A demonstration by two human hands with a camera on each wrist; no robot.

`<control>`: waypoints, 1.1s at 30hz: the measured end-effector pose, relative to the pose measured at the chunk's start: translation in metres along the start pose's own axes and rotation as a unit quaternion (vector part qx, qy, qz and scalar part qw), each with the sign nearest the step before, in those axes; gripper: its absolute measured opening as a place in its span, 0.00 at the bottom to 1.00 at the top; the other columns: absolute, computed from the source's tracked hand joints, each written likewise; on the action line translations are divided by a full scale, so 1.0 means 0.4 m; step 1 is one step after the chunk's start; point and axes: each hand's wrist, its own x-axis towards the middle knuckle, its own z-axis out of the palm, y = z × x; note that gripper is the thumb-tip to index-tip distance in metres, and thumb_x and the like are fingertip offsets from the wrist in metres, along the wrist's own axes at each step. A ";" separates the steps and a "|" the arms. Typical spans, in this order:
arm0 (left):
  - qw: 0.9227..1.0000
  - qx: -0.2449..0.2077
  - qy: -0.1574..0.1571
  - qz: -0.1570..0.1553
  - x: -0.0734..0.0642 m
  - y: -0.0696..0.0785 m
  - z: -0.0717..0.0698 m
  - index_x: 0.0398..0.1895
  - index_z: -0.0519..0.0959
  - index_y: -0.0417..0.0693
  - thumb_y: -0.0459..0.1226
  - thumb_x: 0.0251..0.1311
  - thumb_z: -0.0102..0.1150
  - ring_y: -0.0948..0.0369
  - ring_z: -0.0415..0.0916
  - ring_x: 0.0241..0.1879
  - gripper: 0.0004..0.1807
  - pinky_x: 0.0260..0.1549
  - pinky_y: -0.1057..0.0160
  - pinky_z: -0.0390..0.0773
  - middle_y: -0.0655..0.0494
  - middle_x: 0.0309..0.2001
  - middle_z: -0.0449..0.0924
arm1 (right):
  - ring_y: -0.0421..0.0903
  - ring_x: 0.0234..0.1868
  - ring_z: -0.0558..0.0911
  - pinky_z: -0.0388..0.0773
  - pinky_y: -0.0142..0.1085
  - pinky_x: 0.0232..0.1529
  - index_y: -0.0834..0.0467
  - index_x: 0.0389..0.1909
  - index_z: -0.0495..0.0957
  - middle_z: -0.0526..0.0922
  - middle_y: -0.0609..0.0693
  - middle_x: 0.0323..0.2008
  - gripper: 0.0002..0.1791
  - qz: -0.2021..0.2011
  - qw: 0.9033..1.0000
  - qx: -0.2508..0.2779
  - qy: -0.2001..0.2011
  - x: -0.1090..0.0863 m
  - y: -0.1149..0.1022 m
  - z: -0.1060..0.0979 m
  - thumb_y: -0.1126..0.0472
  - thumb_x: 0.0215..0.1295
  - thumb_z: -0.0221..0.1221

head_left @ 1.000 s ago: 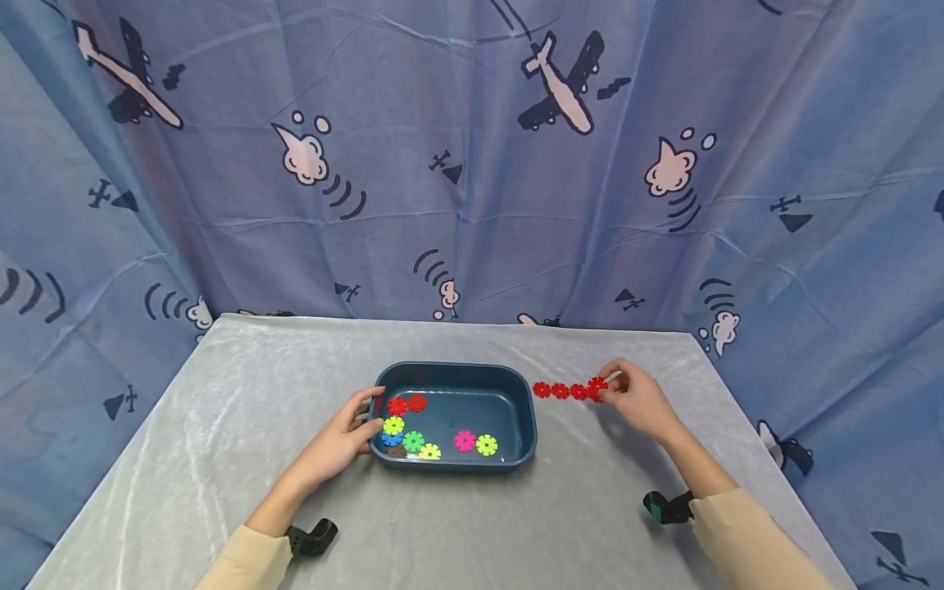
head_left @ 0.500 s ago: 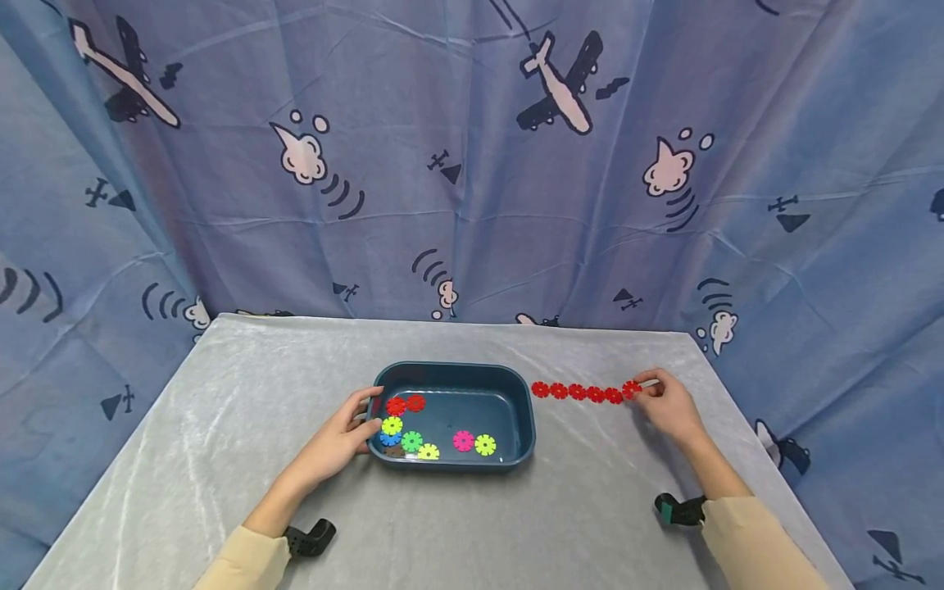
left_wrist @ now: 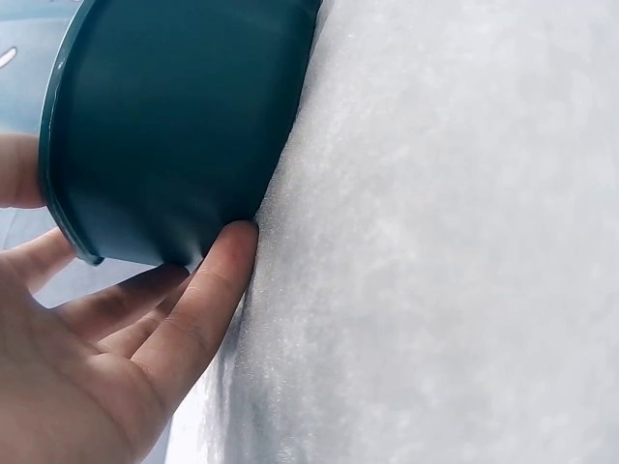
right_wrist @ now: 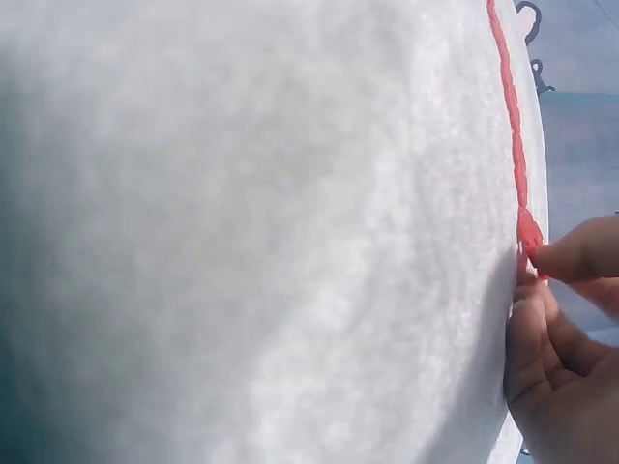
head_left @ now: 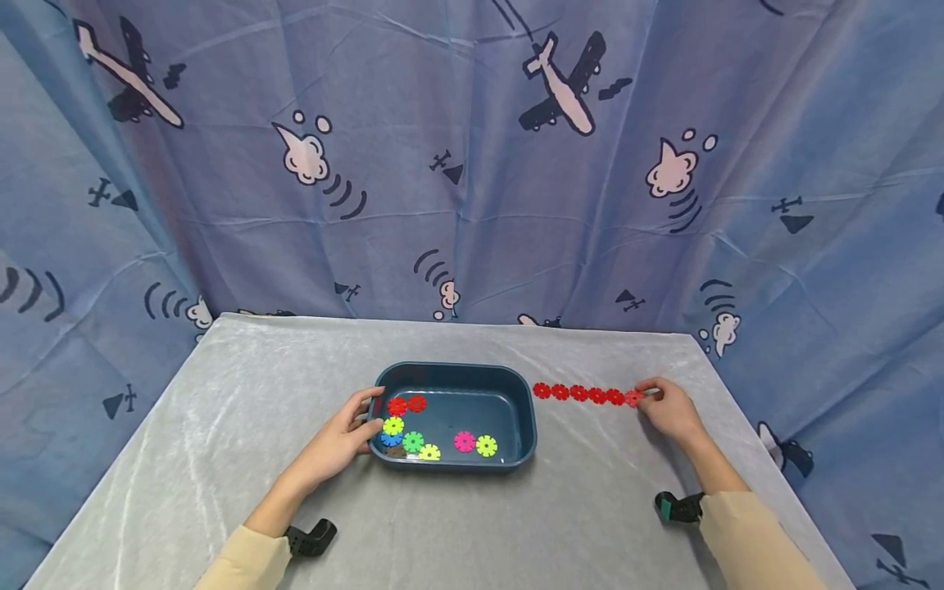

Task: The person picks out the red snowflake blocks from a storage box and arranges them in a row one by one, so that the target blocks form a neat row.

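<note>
My left hand [head_left: 341, 433] grips the left end of a dark blue-green plastic bin [head_left: 526, 426], with fingertips against its outer wall in the left wrist view. At the right end of a row of red notched snowflake discs [head_left: 578, 393], my right hand [head_left: 673, 411] pinches another red snowflake disc [head_left: 633, 398]. In the right wrist view this disc [right_wrist: 529, 232] stands slightly tilted between thumb and fingers, close over the cloth and right at the row's end. The row runs rightward from beside the bin.
Inside the bin lie loose discs: red [head_left: 416, 402], green [head_left: 413, 442], pink [head_left: 465, 442], yellow [head_left: 487, 445] and others bunched at the left. A pale grey cloth [head_left: 472, 524] covers the table. Behind hangs a blue curtain [head_left: 413, 164] with airplane prints.
My right hand has moved right with its red disc, from over the row's right end to just past it, then slightly down. My left hand and the bin have stayed in place.
</note>
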 end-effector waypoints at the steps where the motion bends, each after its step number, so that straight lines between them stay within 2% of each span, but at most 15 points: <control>1: 1.000 0.000 0.000 0.000 0.000 0.000 0.001 0.78 0.59 0.52 0.38 0.77 0.51 0.39 0.67 0.67 0.29 0.47 0.52 0.83 0.31 0.74 0.55 | 0.54 0.37 0.77 0.72 0.40 0.34 0.70 0.54 0.75 0.80 0.63 0.38 0.17 0.000 1.000 -0.005 0.002 -0.001 0.000 0.000 0.67 0.67 0.55; 7: 1.000 -0.001 0.002 -0.003 0.000 0.001 0.001 0.78 0.59 0.52 0.38 0.77 0.50 0.40 0.68 0.67 0.29 0.47 0.52 0.83 0.31 0.74 0.56 | 0.52 0.34 0.76 0.72 0.39 0.32 0.71 0.54 0.75 0.78 0.62 0.36 0.17 -0.008 1.000 -0.013 0.011 -0.006 -0.008 -0.005 0.67 0.68 0.55; 12: 1.000 0.004 0.003 -0.005 -0.001 0.000 -0.002 0.78 0.59 0.51 0.38 0.77 0.51 0.39 0.68 0.67 0.29 0.48 0.51 0.83 0.30 0.74 0.56 | 0.51 0.32 0.78 0.75 0.39 0.29 0.71 0.55 0.76 0.79 0.63 0.39 0.17 -0.020 1.000 -0.005 0.014 -0.009 -0.039 -0.014 0.66 0.69 0.54; 17: 1.000 0.006 0.004 -0.004 0.000 -0.002 -0.002 0.78 0.59 0.51 0.38 0.77 0.51 0.40 0.69 0.67 0.29 0.47 0.51 0.83 0.31 0.73 0.57 | 0.53 0.38 0.78 0.76 0.39 0.34 0.70 0.54 0.77 0.80 0.62 0.40 0.16 -0.043 0.999 -0.004 0.022 -0.022 -0.098 -0.019 0.65 0.71 0.55; 24: 1.000 0.001 0.002 -0.001 -0.001 -0.002 -0.001 0.78 0.59 0.51 0.38 0.77 0.50 0.40 0.69 0.67 0.29 0.47 0.51 0.83 0.31 0.74 0.57 | 0.53 0.38 0.78 0.75 0.39 0.35 0.68 0.51 0.80 0.81 0.59 0.38 0.13 -0.097 0.994 0.008 0.041 -0.037 -0.180 -0.010 0.66 0.70 0.57; 33: 1.000 0.001 0.004 -0.001 -0.001 0.001 0.004 0.78 0.59 0.51 0.38 0.77 0.51 0.40 0.69 0.66 0.29 0.47 0.52 0.83 0.31 0.73 0.57 | 0.54 0.40 0.79 0.76 0.42 0.37 0.67 0.51 0.80 0.81 0.59 0.40 0.13 -0.123 0.991 0.030 0.033 -0.055 -0.269 0.023 0.65 0.71 0.58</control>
